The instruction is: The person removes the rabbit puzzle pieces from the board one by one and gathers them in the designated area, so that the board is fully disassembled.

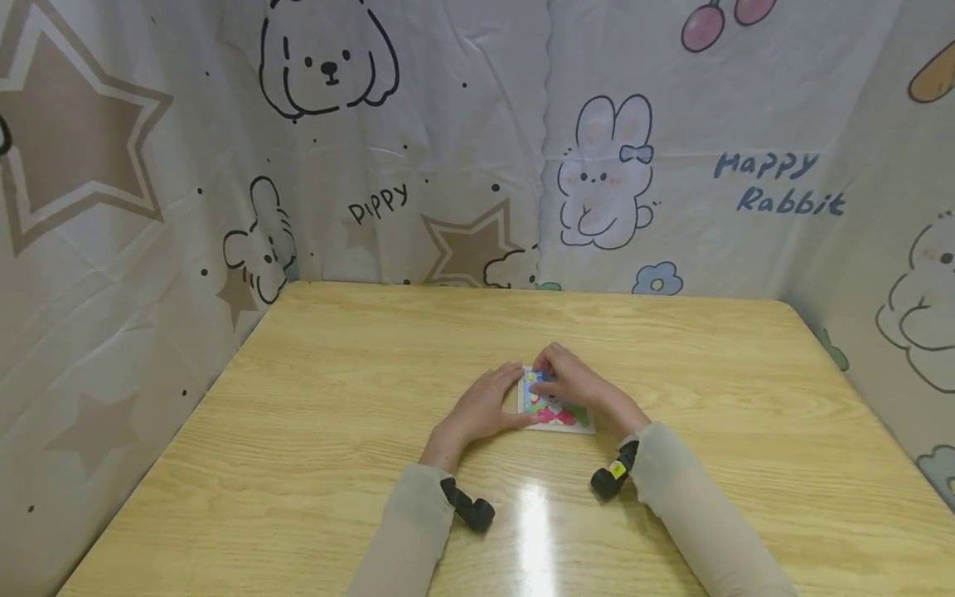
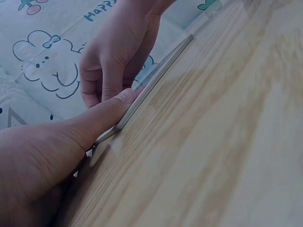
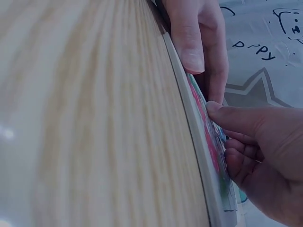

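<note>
On the wooden table (image 1: 358, 398) lies a small flat picture board (image 1: 580, 429) with a pale frame and a bright pink, green and blue picture. My left hand (image 1: 483, 406) rests at its left side, fingers by the far left corner. The straight left thumb (image 2: 109, 111) lies over the near edge of the board. Above the picture is my right hand (image 1: 578, 383), fingers bent downward. Its thumb (image 3: 239, 118) touches the picture, and its other fingertips (image 3: 241, 158) curl close to the surface. I cannot tell whether these fingers pinch a loose piece.
A pale curtain (image 1: 448, 149) printed with cartoon animals and stars hangs behind the table and along both sides. Black wrist cameras, one on the left wrist (image 1: 473, 512) and one on the right wrist (image 1: 608, 482), stick out over the tabletop.
</note>
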### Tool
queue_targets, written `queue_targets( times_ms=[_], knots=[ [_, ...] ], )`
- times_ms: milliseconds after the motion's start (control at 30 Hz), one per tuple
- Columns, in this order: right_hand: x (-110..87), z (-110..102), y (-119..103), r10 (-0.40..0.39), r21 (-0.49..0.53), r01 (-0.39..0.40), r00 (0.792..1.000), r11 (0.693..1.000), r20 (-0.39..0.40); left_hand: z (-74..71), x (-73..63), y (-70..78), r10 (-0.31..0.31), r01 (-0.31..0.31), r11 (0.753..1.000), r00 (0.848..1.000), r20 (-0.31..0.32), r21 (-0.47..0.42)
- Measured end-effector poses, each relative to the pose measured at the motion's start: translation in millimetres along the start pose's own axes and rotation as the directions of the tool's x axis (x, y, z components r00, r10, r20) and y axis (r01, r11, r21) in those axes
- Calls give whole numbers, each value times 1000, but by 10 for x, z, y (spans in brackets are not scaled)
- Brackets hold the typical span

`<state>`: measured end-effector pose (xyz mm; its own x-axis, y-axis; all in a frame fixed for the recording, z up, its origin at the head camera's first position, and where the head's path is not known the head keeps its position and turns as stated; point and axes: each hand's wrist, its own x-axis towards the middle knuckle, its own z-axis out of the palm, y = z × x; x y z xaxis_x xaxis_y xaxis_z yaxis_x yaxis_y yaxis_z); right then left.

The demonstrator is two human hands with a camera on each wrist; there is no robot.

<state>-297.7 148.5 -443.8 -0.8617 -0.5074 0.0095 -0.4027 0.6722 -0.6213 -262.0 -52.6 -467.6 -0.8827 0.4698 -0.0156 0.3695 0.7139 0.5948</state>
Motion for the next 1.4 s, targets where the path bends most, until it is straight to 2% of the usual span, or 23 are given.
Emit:
queue_targets(
  times_ms=[333,633,767,1067,1267,1400],
  knots=[
    [-9,7,-6,-69,-65,67,997,996,-26,-21,-10,24,-4,4,1000,1000,9,-4],
    [-14,55,-39,-165,-107,153,981,982,-106,-23,22,8,-4,4,1000,1000,-8,1],
    [-27,75,-36,-156,-93,145,980,985,-120,-14,28,1,-3,3,1000,1000,-6,7],
    [-44,88,1,-54,35,61,983,998,-178,0,16,0,-5,5,1000,1000,-2,5],
    [-53,79,26,14,129,10,983,992,-181,1,20,3,3,-3,1000,1000,-1,15],
    [-77,65,53,33,146,-4,980,989,-194,2,17,-4,1,-1,1000,1000,-3,17]
  ],
)
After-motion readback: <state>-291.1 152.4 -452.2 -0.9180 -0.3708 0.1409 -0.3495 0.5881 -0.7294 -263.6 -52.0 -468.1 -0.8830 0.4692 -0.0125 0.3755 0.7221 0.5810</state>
